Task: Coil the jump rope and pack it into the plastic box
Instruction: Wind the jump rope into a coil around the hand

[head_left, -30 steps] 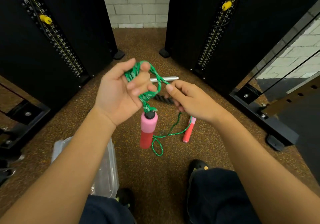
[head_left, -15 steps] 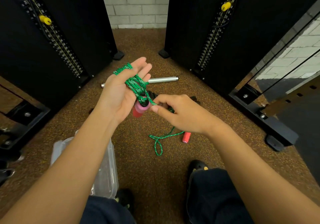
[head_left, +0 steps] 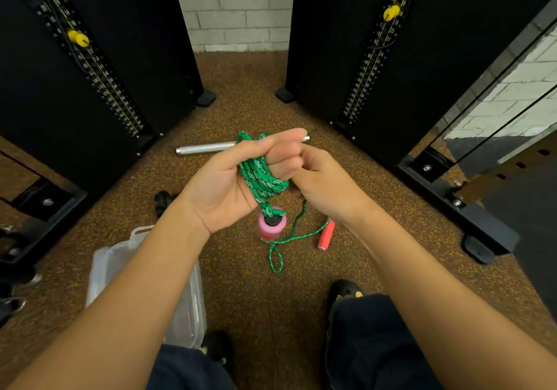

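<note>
Fingers of the left hand (head_left: 223,184), flat and open half a second earlier, had curled round the coils of the green braided jump rope (head_left: 259,178), clenching them against the palm, and the pink foam handle (head_left: 272,226) had dropped to hang just below that hand. The right hand (head_left: 327,184) had risen to touch the left fingers, pinching the loose strand, which ran down to a small loop on the brown speckled floor (head_left: 247,112) beside the second pink handle (head_left: 325,234). The clear plastic box (head_left: 188,305) lay on the floor under the left forearm, apart from the rope.
</note>
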